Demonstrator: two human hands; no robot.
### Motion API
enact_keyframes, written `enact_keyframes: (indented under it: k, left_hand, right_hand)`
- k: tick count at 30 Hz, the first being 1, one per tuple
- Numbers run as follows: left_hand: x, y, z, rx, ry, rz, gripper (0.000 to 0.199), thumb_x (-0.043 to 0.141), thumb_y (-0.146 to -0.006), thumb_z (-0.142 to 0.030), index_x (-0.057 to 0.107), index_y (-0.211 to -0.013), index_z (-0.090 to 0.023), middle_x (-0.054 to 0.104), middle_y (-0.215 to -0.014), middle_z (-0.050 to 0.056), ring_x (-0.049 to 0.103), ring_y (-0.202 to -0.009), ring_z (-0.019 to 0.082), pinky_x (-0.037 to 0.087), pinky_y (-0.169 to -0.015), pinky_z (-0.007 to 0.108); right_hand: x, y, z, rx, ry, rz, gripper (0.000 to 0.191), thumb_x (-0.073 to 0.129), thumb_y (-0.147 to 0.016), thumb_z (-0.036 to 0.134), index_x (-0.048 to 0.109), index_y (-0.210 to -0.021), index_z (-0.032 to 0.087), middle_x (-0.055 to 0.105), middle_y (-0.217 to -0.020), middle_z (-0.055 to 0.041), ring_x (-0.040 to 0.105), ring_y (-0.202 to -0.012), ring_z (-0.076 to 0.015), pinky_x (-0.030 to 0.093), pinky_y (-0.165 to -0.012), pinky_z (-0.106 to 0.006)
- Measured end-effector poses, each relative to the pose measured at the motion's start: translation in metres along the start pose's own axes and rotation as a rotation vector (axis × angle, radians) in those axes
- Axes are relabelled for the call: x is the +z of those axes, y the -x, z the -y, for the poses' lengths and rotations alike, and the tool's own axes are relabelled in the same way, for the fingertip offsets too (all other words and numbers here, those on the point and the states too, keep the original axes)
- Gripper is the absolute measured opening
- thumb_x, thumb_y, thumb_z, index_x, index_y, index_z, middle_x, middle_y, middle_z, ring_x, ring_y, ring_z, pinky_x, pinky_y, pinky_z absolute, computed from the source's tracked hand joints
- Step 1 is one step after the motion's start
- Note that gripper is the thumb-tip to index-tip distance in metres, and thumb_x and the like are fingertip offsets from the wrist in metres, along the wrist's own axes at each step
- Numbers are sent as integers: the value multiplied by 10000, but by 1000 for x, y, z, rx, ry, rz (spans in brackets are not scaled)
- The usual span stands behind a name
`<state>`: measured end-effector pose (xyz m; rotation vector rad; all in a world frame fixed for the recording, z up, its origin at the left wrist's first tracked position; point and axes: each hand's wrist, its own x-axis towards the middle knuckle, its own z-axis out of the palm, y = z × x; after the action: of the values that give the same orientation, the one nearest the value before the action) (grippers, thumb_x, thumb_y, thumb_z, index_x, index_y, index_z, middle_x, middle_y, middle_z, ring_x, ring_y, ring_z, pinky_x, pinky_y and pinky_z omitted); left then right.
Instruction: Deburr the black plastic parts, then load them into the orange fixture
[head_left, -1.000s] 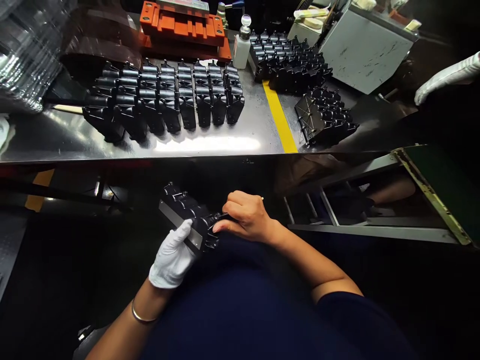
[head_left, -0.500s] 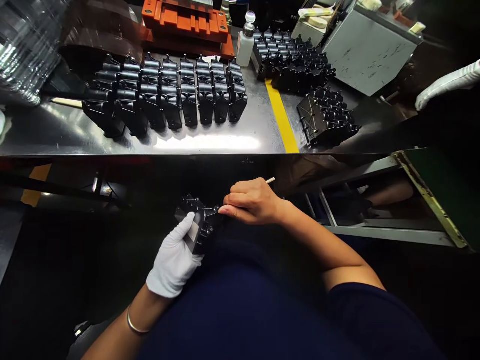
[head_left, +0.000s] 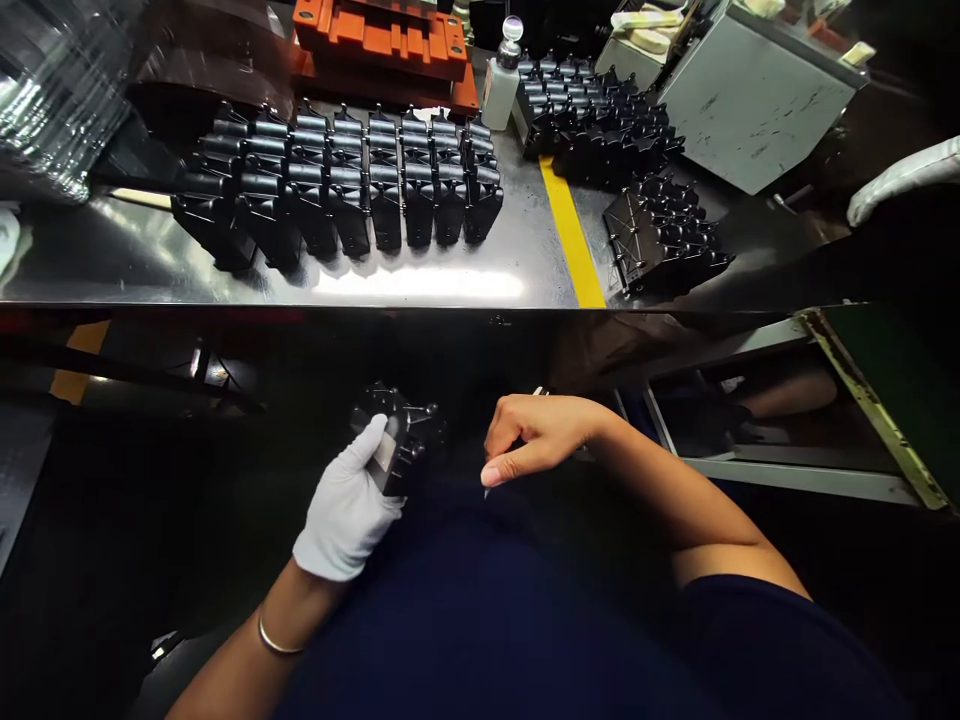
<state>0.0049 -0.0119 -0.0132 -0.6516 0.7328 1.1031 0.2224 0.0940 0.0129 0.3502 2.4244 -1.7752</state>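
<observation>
My left hand (head_left: 349, 510), in a white glove, is wrapped round a black molded part (head_left: 397, 440) with short posts and a flat grey patch, held below the bench edge. To the right of that part and apart from it is my bare right hand (head_left: 536, 437), its fingers pinched round a thin tool (head_left: 540, 391). The tool's pale end sticks out behind the knuckles, and a small tip shows under the thumb. On the metal bench (head_left: 420, 285) stands a row of similar black parts (head_left: 386, 190).
More black parts (head_left: 600, 115) and a smaller group (head_left: 664, 235) stand right of the row, by a yellow stripe (head_left: 571, 235). Behind are an orange fixture (head_left: 382, 40), a bottle (head_left: 501, 85) and a grey box (head_left: 757, 100). Clear plastic lies at left; another person's white-gloved hand (head_left: 900, 180) shows at right.
My right hand has moved right and slightly down, away from the black part, and turned so the tool's tip shows. My left hand keeps its hold. The view has shifted slightly.
</observation>
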Motion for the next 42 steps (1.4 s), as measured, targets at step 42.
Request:
enact_keyframes:
  k: [42]
  left_hand:
    - [9, 12, 7, -30, 83, 38, 483, 230, -1003, -184, 707, -932, -152, 734, -644, 22, 718, -616, 95, 562, -671, 122]
  right_hand:
    - [73, -32, -7, -156, 349, -1133, 252, 522, -935, 301, 723, -901, 153, 661, -638, -40, 498, -508, -106, 419, -483, -242]
